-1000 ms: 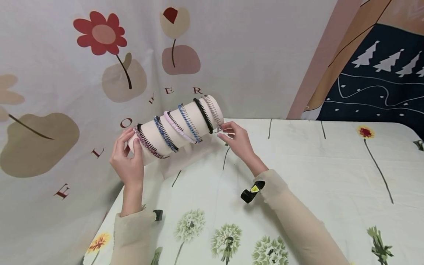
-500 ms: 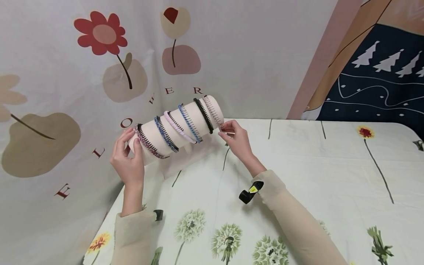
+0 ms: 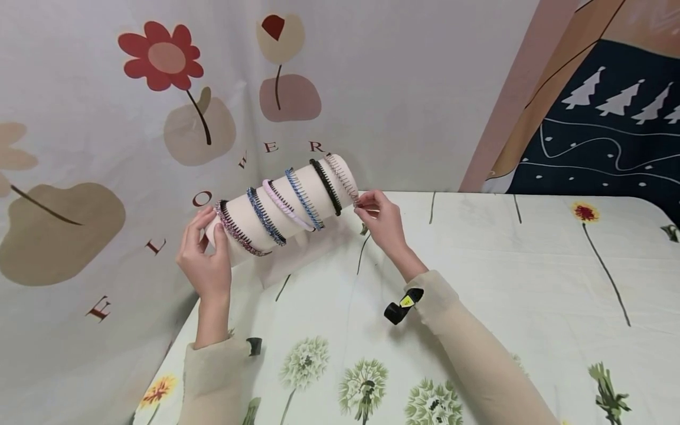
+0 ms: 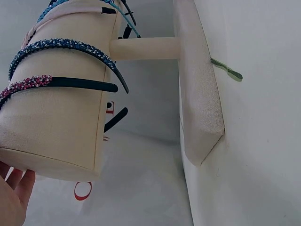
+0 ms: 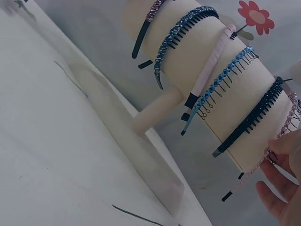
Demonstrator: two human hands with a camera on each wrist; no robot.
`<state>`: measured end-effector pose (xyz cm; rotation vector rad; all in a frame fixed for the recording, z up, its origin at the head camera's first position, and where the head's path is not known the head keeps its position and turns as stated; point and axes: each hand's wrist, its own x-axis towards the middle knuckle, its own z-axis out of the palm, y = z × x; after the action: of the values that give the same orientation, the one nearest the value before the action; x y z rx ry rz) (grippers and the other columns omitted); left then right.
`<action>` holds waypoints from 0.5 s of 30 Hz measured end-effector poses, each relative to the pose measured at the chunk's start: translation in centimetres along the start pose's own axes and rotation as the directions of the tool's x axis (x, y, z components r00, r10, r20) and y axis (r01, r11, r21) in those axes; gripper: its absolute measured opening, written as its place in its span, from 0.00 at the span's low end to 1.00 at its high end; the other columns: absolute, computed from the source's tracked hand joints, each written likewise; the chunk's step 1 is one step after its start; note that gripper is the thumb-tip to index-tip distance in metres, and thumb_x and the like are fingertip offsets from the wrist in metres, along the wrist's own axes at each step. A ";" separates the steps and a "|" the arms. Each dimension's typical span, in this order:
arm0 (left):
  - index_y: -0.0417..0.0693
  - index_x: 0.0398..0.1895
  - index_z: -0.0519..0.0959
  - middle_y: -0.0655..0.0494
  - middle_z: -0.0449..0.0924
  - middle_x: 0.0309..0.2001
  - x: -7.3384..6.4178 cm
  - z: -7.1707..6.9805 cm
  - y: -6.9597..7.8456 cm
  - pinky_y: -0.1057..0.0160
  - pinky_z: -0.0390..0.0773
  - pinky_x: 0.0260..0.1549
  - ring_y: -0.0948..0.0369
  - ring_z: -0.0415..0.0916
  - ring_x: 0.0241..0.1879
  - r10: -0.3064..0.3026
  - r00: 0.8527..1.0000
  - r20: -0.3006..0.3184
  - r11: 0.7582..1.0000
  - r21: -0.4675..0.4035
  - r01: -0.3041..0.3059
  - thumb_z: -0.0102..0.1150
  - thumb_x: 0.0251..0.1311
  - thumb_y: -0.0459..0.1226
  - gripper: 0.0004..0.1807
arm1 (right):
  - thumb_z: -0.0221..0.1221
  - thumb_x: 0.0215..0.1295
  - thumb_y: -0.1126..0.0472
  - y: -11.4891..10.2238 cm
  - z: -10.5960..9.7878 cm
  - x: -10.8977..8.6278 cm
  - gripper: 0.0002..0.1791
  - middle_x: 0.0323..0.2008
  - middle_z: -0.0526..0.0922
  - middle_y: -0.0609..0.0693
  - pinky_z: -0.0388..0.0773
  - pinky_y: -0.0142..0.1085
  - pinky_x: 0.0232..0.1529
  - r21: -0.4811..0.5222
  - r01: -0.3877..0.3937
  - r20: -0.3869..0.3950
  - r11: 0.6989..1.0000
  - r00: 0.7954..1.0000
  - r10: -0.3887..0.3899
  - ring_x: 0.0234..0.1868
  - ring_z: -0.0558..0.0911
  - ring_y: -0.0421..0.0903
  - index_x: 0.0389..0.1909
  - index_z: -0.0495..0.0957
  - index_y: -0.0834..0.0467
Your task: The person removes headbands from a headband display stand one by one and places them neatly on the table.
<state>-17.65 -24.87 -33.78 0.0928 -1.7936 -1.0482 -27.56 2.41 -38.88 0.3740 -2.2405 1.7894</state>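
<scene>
A cream padded headband stand [image 3: 249, 221] carries several headbands side by side on its cylinder. My left hand [image 3: 204, 257] holds the cylinder's left end, thumb on the near side; its fingers touch the end face in the left wrist view. At the far right end, my right hand [image 3: 385, 224] pinches the lower part of a pale pink beaded toothed headband [image 5: 291, 117] between thumb and fingers. Beside it sits a black toothed headband [image 5: 251, 120]. Further left come a light blue braided one [image 3: 304, 199], a lilac one [image 3: 287, 203], a dark blue beaded one [image 3: 265, 215] and a pink-red beaded one [image 3: 239, 227].
The stand's post [image 4: 146, 48] joins a cream base [image 4: 200, 94] on the white flower-print tablecloth [image 3: 478, 265]. Behind the stand hangs a grey-white printed curtain [image 3: 398, 106]. A black wrist strap [image 3: 395, 311] shows by the right sleeve.
My right fingers have closed in on the pale pink headband's lower end, which sits closer against the cylinder. The left hand and the stand have stayed in place.
</scene>
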 end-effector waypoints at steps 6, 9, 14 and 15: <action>0.30 0.47 0.83 0.46 0.85 0.54 0.0 -0.1 -0.1 0.71 0.80 0.55 0.55 0.79 0.60 0.004 1.000 0.000 1.000 0.002 -0.004 0.57 0.62 0.26 0.12 | 0.61 0.66 0.68 -0.2 -0.3 0.5 0.10 0.47 0.85 0.60 0.84 0.42 0.54 0.013 0.015 -0.016 1.000 1.000 -0.015 0.50 0.85 0.54 0.46 0.76 0.65; 0.31 0.47 0.83 0.47 0.85 0.54 0.0 0.0 -0.2 0.72 0.80 0.55 0.56 0.79 0.60 -0.001 1.000 -0.001 1.000 0.003 0.001 0.57 0.62 0.26 0.12 | 0.61 0.66 0.68 -0.3 -0.5 0.8 0.10 0.47 0.84 0.60 0.84 0.42 0.55 0.007 0.019 -0.016 1.000 1.000 -0.019 0.51 0.85 0.54 0.46 0.76 0.65; 0.32 0.47 0.83 0.47 0.85 0.54 0.0 0.0 -0.3 0.72 0.79 0.55 0.56 0.79 0.60 0.002 1.000 -0.001 1.000 0.009 -0.002 0.58 0.62 0.27 0.12 | 0.61 0.67 0.67 -0.6 -1.1 1.2 0.10 0.47 0.85 0.60 0.84 0.41 0.55 -0.014 0.028 -0.027 1.000 0.999 -0.029 0.51 0.85 0.54 0.46 0.76 0.65; 0.32 0.47 0.83 0.47 0.85 0.54 0.0 0.0 -0.3 0.73 0.79 0.55 0.56 0.79 0.60 0.004 1.000 -0.001 1.000 0.010 -0.004 0.58 0.62 0.27 0.12 | 0.61 0.67 0.67 -0.6 -1.2 1.3 0.10 0.47 0.85 0.60 0.84 0.40 0.55 -0.018 0.031 -0.030 0.999 0.999 -0.032 0.50 0.85 0.53 0.46 0.76 0.65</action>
<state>-17.74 -25.04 -33.99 0.0959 -1.7973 -1.0367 -28.57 3.41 -37.65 0.3735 -2.2162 1.7464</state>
